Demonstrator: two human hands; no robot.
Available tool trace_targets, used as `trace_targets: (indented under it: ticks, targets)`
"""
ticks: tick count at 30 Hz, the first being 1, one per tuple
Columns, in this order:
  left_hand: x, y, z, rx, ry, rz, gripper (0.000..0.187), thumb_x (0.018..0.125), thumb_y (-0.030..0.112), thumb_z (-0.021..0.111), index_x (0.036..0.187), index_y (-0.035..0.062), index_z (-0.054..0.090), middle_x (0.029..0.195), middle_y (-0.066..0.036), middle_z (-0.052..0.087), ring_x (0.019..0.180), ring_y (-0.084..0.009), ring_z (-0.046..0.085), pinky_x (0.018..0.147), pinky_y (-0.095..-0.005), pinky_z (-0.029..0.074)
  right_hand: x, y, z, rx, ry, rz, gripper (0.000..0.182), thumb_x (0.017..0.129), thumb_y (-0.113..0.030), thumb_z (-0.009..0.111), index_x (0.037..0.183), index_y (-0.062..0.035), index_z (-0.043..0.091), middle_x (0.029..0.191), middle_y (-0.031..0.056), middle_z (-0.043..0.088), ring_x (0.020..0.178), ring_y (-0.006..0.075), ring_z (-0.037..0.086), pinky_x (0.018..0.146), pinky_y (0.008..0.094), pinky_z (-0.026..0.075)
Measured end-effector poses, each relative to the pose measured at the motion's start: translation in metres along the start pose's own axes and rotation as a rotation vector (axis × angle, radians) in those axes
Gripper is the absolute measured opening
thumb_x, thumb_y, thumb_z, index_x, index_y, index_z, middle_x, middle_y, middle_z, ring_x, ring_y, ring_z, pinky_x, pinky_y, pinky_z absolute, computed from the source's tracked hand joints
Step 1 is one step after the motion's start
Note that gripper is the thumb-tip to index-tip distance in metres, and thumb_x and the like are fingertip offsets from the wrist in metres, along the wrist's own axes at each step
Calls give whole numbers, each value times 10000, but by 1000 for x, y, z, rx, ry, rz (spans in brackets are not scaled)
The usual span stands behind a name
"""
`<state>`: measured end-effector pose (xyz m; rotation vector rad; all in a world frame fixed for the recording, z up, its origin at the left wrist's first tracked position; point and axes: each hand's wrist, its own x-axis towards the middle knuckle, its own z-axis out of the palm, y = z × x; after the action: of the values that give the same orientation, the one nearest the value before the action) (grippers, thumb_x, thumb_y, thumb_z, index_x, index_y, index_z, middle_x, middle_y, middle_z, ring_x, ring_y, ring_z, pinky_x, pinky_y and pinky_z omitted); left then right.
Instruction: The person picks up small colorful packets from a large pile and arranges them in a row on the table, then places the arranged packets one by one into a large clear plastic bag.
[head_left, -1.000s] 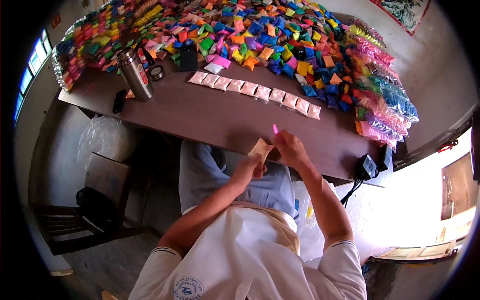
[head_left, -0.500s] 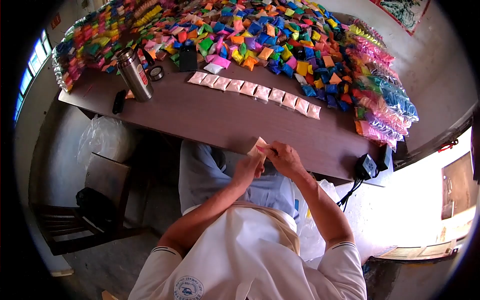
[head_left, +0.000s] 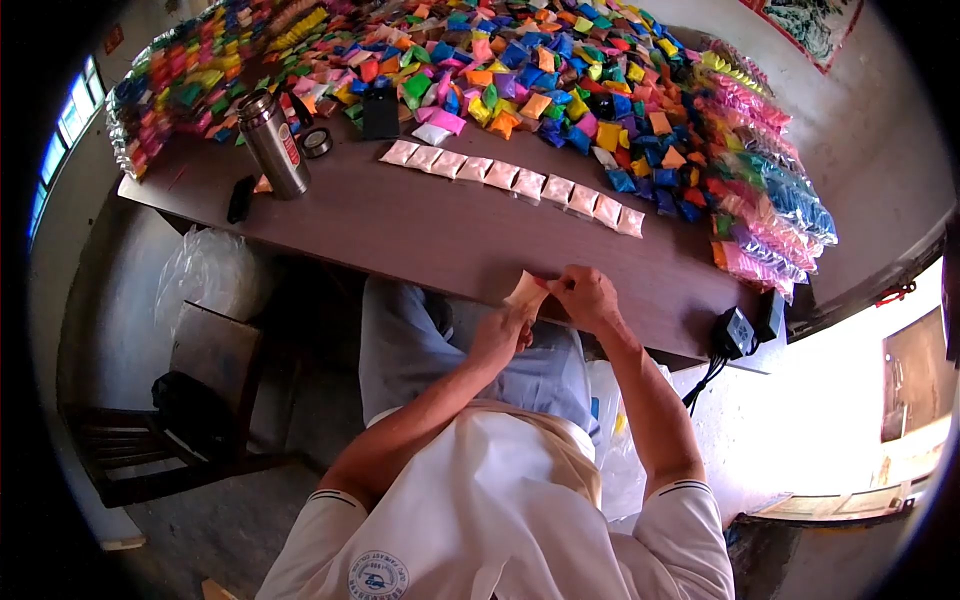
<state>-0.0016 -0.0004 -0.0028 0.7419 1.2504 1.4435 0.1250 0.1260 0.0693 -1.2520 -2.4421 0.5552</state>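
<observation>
Just past the table's near edge, my left hand (head_left: 502,335) is closed round a flat, pale peach-coloured packet (head_left: 526,292), whose upper part sticks out above the fingers. My right hand (head_left: 588,297) pinches at the packet's upper right corner, thumb and fingers together. Whether the packet is sealed or filled cannot be made out. Beyond both hands, a slanting row of several pale pink packets (head_left: 529,182) lies on the brown table (head_left: 440,225). A white packet (head_left: 431,134) rests near the row's left end.
A big heap of colourful packets (head_left: 520,80) covers the table's far side, with bagged packets (head_left: 765,210) stacked at the right. A steel flask (head_left: 273,145), a lid (head_left: 316,142), a black box (head_left: 380,114) and a phone (head_left: 240,199) stand or lie at left. A black device (head_left: 733,333) sits at the right edge.
My right hand has moved slightly up and to the right, away from my left hand, to the packet's corner. More of the packet shows between the hands.
</observation>
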Motion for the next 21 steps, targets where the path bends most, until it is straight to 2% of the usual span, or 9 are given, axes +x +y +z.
trace_targets:
  ticks: [2,4,6,8,11,13,17,19,21]
  targets:
    - [-3,0,3,46,65,24,462,981,414,460,694,61,538,572,-28,545,500,-89,548,444,-222,409,13,35,-4,-34,57,70,293,822,-353,673,792,-61,673,743,166,655,720,356,644,635,426,499]
    - [-4,2,0,24,34,51,465,982,415,456,695,58,535,576,-29,544,500,-88,543,446,-222,403,19,25,-18,-70,121,130,301,826,-357,669,787,-58,671,741,170,651,721,361,641,633,427,498]
    - [-4,-4,0,1,3,60,467,983,415,452,696,55,532,581,-31,543,500,-86,538,448,-221,398,5,13,-25,116,-14,35,309,834,-353,655,787,-48,666,737,179,643,727,371,638,627,432,495]
    - [2,-12,3,-108,-9,-6,463,982,421,455,717,51,537,588,-26,531,499,-88,527,448,-222,386,-5,-10,-10,99,19,-28,312,845,-354,642,787,-48,665,743,184,644,734,367,643,628,435,496]
    - [-3,3,4,-62,-2,-15,447,980,413,470,736,45,539,597,-24,528,496,-90,519,446,-226,381,-13,-38,-5,44,-20,-59,307,843,-355,644,791,-53,670,749,184,650,749,367,647,642,442,498]
    - [0,1,1,-66,-5,-28,438,981,403,476,739,42,538,595,-23,523,498,-90,521,445,-228,382,-10,-36,2,15,22,-150,341,824,-366,678,734,-38,651,691,160,636,650,334,633,588,418,490]
    - [2,1,4,-56,3,25,422,981,383,488,744,37,539,586,-21,518,496,-93,530,438,-234,383,6,-16,7,-38,38,-74,330,817,-358,682,733,-40,652,692,160,639,651,338,632,590,418,494]
    - [5,-7,-2,-13,-19,51,422,980,387,487,746,40,542,581,-19,517,492,-93,531,433,-234,381,13,-11,6,-131,96,-24,324,822,-382,661,790,-60,673,763,181,664,710,376,648,653,460,506]
    - [3,-10,-4,30,-38,75,423,980,391,486,748,42,545,577,-17,517,489,-93,532,427,-234,378,12,-11,-2,-40,80,-17,326,824,-381,659,784,-58,669,759,184,660,712,379,645,646,460,506]
